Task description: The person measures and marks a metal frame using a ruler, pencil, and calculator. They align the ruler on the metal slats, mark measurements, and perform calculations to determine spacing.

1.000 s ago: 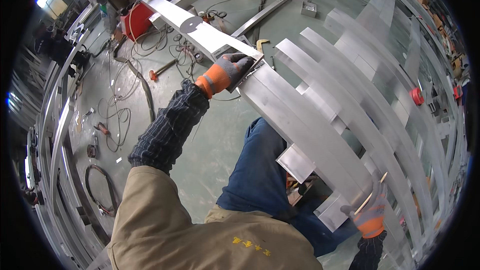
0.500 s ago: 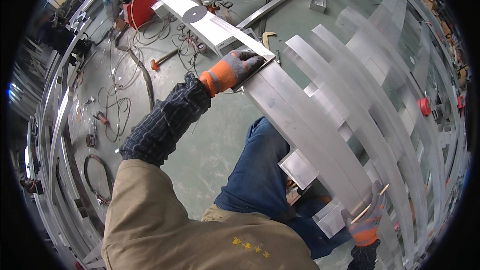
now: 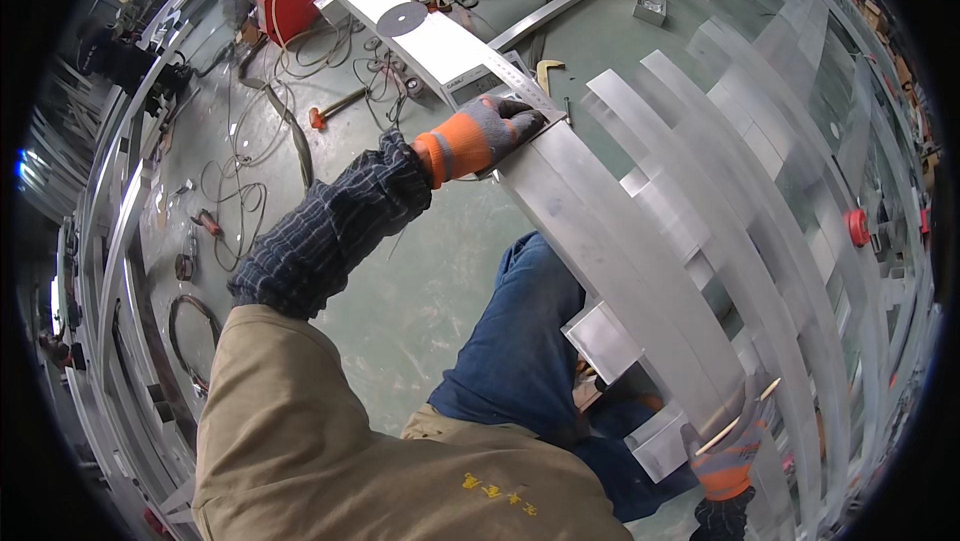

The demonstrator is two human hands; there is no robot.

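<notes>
My left hand [image 3: 490, 137], in an orange and grey work glove, is closed over a metal square [image 3: 548, 119] lying at the end of a broad silver metal profile [image 3: 600, 206]. The square's marked blade [image 3: 515, 76] runs away from me, and the glove hides part of the tool. My right hand [image 3: 728, 446], gloved alike, is at the lower right beside the same profile. A thin pale pencil-like stick [image 3: 738, 419] is held across its fingers. Short metal blocks [image 3: 605, 339] jut from the profile's near side.
More long metal profiles [image 3: 720, 181] lie crossed to the right. A white board-like beam with a grey disc [image 3: 402, 19] extends ahead. On the floor are a hammer with an orange head [image 3: 318, 118], cables [image 3: 240, 201], a red box [image 3: 290, 6] and a yellow clamp-like piece [image 3: 545, 71].
The view has shifted slightly, so the far objects sit a little lower and further right. Both hands keep their holds in nearly the same places on the profile.
</notes>
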